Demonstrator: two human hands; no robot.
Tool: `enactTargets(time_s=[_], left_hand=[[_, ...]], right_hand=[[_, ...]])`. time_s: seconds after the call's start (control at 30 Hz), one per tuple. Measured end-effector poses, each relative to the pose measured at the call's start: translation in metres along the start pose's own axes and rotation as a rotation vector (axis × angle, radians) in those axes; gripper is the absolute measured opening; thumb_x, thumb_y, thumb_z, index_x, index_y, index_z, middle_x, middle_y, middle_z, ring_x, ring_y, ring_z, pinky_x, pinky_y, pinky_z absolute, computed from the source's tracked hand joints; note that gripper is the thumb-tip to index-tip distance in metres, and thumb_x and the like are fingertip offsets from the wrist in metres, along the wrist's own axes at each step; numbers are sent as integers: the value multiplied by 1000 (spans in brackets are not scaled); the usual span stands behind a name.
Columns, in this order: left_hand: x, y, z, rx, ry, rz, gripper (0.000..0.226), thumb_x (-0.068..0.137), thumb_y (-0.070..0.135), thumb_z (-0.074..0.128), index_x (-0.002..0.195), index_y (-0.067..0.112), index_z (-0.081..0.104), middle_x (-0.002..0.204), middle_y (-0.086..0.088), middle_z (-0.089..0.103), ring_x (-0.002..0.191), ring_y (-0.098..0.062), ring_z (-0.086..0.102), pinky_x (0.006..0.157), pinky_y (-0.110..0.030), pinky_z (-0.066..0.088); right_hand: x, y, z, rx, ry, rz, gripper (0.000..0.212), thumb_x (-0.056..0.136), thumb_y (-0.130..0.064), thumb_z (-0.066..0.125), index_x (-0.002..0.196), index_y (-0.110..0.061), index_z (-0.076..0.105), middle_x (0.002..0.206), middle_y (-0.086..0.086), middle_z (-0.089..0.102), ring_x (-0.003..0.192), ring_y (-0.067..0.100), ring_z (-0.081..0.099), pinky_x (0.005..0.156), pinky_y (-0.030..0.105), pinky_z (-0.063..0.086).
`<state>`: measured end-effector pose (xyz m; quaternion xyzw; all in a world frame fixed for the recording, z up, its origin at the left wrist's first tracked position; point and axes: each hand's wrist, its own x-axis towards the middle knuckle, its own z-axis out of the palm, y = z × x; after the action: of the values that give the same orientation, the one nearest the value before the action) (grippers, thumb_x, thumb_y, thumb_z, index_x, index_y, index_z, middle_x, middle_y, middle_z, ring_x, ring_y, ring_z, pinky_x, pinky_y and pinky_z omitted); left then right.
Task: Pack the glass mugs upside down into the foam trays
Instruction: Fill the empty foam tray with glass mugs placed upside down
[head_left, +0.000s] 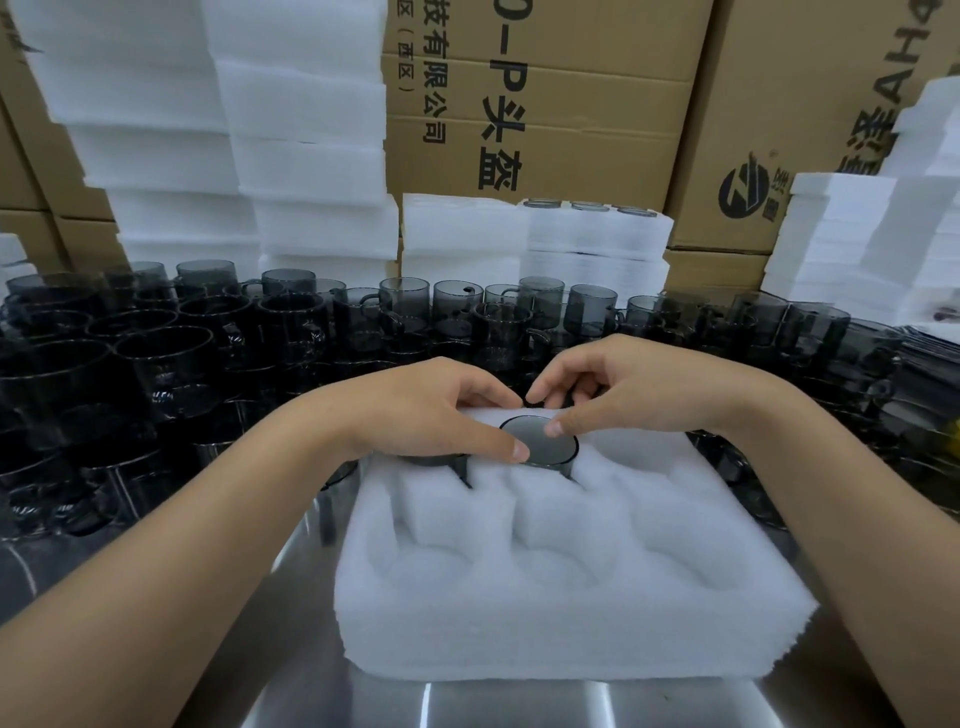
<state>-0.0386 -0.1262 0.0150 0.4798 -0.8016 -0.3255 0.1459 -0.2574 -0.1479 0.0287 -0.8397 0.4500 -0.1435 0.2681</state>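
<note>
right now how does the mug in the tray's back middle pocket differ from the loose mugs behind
The tray mug sits base up, sunk in foam; the loose mugs stand mouth up in the open. The left hand and right hand touch the tray mug; nothing touches the loose mugs. Both are smoky grey glass.

Mug (540, 444) in foam tray (571, 623) far-middle pocket; second mug (431, 460) seemingly far-left; loose mugs (291, 317) behind.

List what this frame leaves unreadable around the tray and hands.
- Most of the left mug: head view, under the left hand.
- Far side of the middle mug: head view, behind fingers of the left hand and right hand.
- Back right corner of the foam tray: head view, behind the right hand.
- Print on the cardboard box: head view, cut off by the top edge.
</note>
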Motion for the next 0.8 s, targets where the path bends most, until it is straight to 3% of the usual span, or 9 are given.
enactTargets(time_s=[0.17,0.27,0.33,0.43,0.57,0.67,0.73,0.8], left_hand=[[0,-2,0,3,13,-35,60,58,57,74,115,42,62,109,27,66,98,5,63,96,-28,50],[1,-3,0,11,9,-38,59,59,57,74,115,42,62,109,28,65,98,5,63,96,-28,49],[1,-3,0,13,6,-38,59,58,58,74,114,44,62,109,28,65,98,5,63,96,-28,49],[1,-4,0,2,-1,-30,55,58,57,74,110,45,62,108,28,66,96,6,64,96,-28,50],[1,-4,0,-5,0,-25,52,57,58,74,106,46,63,105,31,66,94,7,64,95,-27,50],[1,-4,1,-10,-1,-30,55,56,59,74,108,45,62,105,31,66,94,6,64,95,-28,50],[2,-4,1,-13,-2,-29,55,57,58,74,109,45,62,106,30,66,95,6,64,95,-28,50],[1,-4,1,-8,-2,-29,56,55,60,73,108,46,62,106,31,65,94,7,64,95,-27,50]], right_hand=[[-7,-5,-13,-23,370,60,24,80,-56,61,80,-34,70,76,-16,70,59,-4,57,61,20,46],[-15,4,-42,-168,713,146,15,90,-40,58,88,-30,69,82,-17,65,79,4,59,72,24,46],[-19,20,-68,-263,847,305,17,93,-27,53,104,-26,66,99,-6,63,98,19,56,86,34,45],[-25,51,-103,-467,849,695,37,94,-28,43,129,-22,52,136,19,42,127,39,32,103,49,29],[-33,93,-128,-503,686,947,44,97,-25,35,140,-19,41,147,20,31,135,41,24,112,51,20],[-35,113,-129,-556,477,933,39,100,-18,34,132,-3,50,143,19,43,126,37,41,105,43,35],[-36,117,-123,-529,542,925,29,95,-11,43,116,0,61,125,19,57,104,36,52,88,38,45],[-36,118,-115,-538,627,913,25,89,-6,50,109,-2,64,112,19,62,93,35,54,80,37,47]])
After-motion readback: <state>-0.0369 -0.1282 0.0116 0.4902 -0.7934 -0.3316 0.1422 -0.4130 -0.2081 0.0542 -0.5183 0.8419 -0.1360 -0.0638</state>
